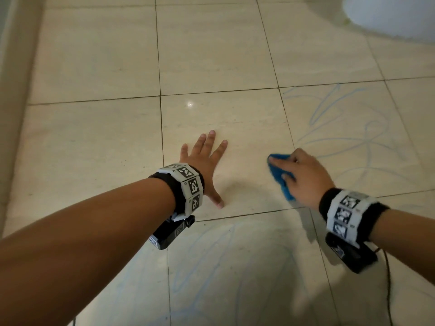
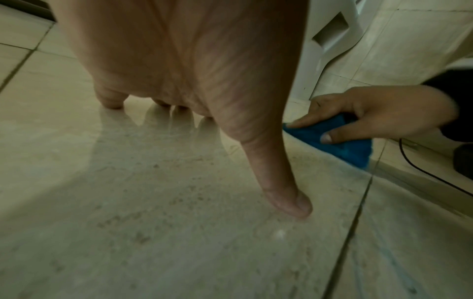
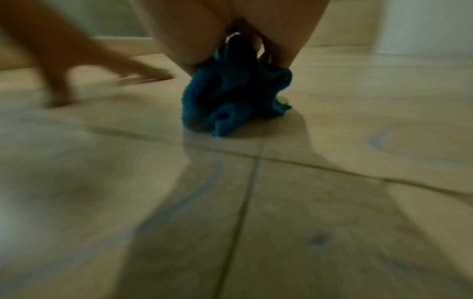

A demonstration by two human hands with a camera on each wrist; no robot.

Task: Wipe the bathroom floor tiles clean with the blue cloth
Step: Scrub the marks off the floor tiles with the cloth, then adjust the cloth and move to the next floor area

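My right hand (image 1: pixel 303 177) grips a bunched blue cloth (image 1: pixel 280 177) and holds it down on the beige floor tiles (image 1: pixel 235 128), close to a grout line. From the left wrist view the blue cloth (image 2: pixel 340 143) sits under the right hand (image 2: pixel 384 113), thumb and forefinger on top of it. The right wrist view shows the cloth (image 3: pixel 230 95) crumpled beneath the palm. My left hand (image 1: pixel 204 161) lies flat on the same tile, fingers spread, left of the cloth. Blue scribble marks (image 1: pixel 353 128) cover the tile to the right, and fainter marks (image 1: pixel 211 260) lie on the near tile.
A white rounded fixture base (image 1: pixel 390 15) stands at the far right. A wall or door edge (image 1: pixel 14 90) runs along the left. A white plastic stool leg (image 2: pixel 330 40) rises behind the hands. A black cable (image 1: pixel 388 290) trails from the right wrist.
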